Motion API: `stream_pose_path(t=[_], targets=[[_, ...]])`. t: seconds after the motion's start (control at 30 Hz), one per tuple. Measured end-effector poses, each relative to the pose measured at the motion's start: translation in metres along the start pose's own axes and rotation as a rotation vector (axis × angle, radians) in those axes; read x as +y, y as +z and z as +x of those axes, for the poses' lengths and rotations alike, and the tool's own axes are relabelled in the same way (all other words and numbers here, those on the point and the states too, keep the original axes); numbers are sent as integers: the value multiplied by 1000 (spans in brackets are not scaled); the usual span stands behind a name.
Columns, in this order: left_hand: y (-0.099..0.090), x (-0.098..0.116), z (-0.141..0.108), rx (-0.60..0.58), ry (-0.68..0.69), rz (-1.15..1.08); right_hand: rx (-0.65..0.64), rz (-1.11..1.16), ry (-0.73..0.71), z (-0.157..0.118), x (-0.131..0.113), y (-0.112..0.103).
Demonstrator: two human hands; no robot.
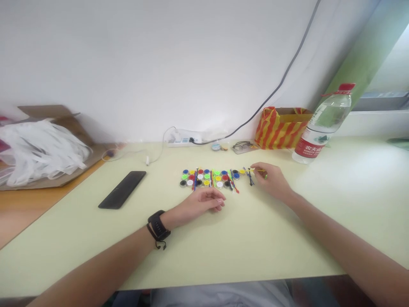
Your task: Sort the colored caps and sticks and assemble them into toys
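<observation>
Beyond my left hand [209, 200] lie rows of small round discs [200, 177] in several colours. Across and between them are thin coloured plastic sticks [234, 182], some with arrow-like tips. My left hand rests on the table just in front of the rows, fingers loosely curled and nothing visible in it. My right hand [270, 177] is at the right end of the rows, pinching a thin yellow stick [255, 170]. Dark sticks [249, 177] lie crossed beside its fingertips. A bit of green shows under the right hand; what it belongs to is hidden.
A black phone-like slab [122, 190] lies at left, near a box of white strips [44, 149]. Along the wall are a power strip [183, 138], a striped bag [281, 130] and a large water bottle [322, 125]. A white cable [147, 160] trails across the table.
</observation>
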State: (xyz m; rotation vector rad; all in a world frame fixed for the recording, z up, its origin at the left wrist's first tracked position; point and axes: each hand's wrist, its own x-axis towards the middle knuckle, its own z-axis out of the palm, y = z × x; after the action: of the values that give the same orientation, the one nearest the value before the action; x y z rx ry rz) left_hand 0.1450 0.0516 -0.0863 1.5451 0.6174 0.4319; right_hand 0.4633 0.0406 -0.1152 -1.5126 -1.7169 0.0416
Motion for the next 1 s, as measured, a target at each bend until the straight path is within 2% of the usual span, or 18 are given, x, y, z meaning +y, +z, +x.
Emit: stream_pose_path(t=[0.2,0.43,0.67,0.87,1.0], targets=[[-1,-4,0,-9,4,-16,47,-10,-38,1,1,-3],[0,-2,-1,-3,-4,-17,-91,-1,-7,0,4,-1],[0,0,-1,0,-1,-4,-112,-41,-13,4,-5,-15],[6,-5,-3,33,33,126,-388,89,-20,7,-18,-29],[13,-8,-8,74,173,386,-595,208,-28,-2,-35,-28]])
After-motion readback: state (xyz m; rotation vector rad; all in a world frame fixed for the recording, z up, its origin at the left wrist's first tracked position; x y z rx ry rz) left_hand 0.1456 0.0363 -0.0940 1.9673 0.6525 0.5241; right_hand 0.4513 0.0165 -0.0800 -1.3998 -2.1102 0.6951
